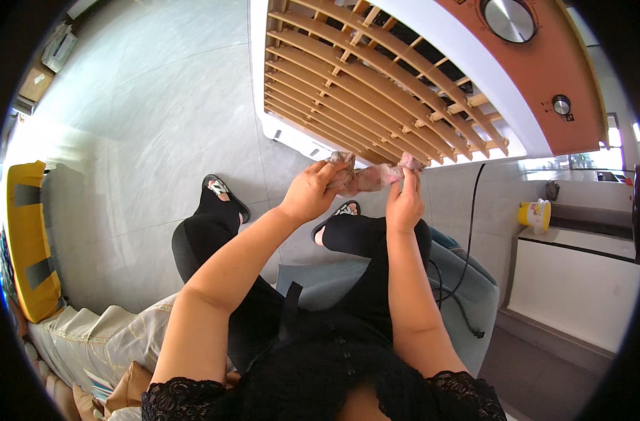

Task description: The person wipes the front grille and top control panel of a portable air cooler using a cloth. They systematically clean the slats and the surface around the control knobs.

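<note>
A crumpled, pinkish-grey cloth [368, 179] stretches between my two hands, just below the slatted grille. My left hand [310, 191] is closed round its bunched left end. With the fingers pressed together, my right hand [405, 202] grips the other end. A bit of the cloth sticks up past the right fingertips, near the grille's lower edge. The grille [362, 77] has tan slats and belongs to a white heater- or fan-like appliance. On its orange-brown panel [530, 77] are a large silver knob [508, 19] and a small knob [561, 105].
I sit on a blue-grey seat [467, 295], with a black cord [472, 224] hanging at my right. A covered sofa [102, 333] and a yellow object [36, 238] are at the left. To the right, a yellow bucket [535, 215] stands by a white cabinet [572, 281]. Grey tiles [158, 105] cover the floor.
</note>
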A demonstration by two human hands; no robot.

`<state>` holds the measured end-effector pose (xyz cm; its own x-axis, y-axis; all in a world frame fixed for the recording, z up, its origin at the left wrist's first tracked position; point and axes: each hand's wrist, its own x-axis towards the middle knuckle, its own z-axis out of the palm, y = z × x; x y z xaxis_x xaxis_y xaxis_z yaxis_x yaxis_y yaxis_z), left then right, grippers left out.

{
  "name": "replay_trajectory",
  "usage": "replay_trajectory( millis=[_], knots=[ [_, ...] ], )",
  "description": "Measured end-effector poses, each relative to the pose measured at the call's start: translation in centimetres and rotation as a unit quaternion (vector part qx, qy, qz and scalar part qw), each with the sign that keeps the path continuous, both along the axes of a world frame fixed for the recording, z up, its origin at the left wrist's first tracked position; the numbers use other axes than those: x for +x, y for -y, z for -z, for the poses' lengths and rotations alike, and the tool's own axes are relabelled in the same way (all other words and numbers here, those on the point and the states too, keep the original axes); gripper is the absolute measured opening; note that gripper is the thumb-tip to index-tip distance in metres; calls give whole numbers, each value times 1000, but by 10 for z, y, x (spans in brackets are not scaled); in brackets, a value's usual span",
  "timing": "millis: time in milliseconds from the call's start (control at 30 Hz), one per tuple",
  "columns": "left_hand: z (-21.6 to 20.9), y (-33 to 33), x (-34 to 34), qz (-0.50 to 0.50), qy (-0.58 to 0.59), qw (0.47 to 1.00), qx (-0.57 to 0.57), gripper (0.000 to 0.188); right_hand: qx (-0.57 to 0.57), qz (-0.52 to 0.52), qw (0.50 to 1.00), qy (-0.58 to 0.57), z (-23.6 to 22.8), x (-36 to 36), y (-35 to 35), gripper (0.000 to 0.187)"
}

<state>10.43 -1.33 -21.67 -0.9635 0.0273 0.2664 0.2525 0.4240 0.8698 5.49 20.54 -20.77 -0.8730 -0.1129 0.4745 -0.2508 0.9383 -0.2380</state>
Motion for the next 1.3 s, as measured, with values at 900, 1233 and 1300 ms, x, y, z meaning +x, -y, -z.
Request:
replay_trajectory(
  millis=[900, 1233, 1300],
  knots=[
    [-18, 78, -37, -189, -24, 981, 37, 42, -39, -185, 982, -2, -13, -48, 163, 32],
    [-16, 83, -44, -190, -34, 980, 55, 47, -75, -291, 949, -97, -39, -30, 146, 22],
    [-22, 82, -46, -196, -27, 978, 66, 47, -25, -284, 957, -52, -51, -43, 170, 21]
  ],
)
